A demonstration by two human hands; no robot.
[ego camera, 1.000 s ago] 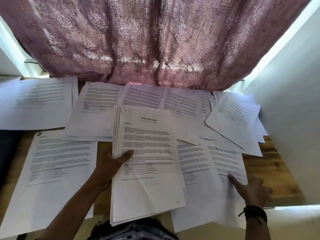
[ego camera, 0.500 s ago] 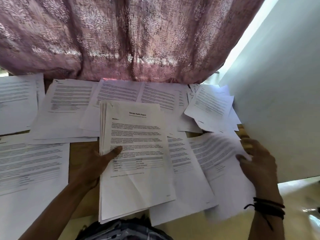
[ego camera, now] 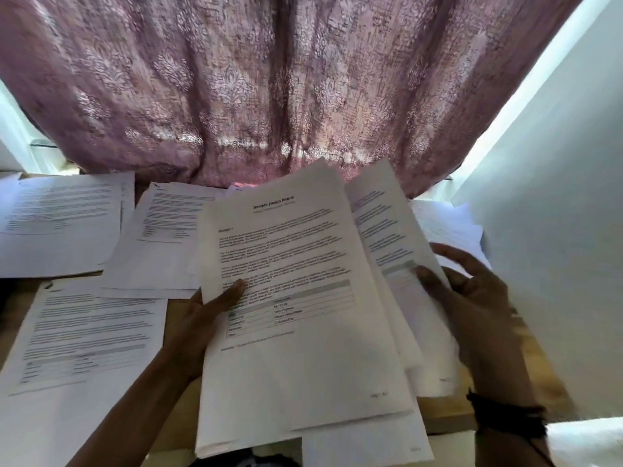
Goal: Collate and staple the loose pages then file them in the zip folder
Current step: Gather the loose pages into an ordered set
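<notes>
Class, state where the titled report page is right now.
Head view, centre: the titled page fronts the pile the left hand grips, directly left of the sheet the right hand holds.

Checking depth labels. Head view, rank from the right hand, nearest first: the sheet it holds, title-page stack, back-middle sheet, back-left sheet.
1. Held sheet, pinched by the right hand, at right.
2. Title-page stack, centre, gripped by the left hand.
3. Back-middle sheet, lying flat, left of the stack.
4. Back-left sheet, at the far left edge.
</notes>
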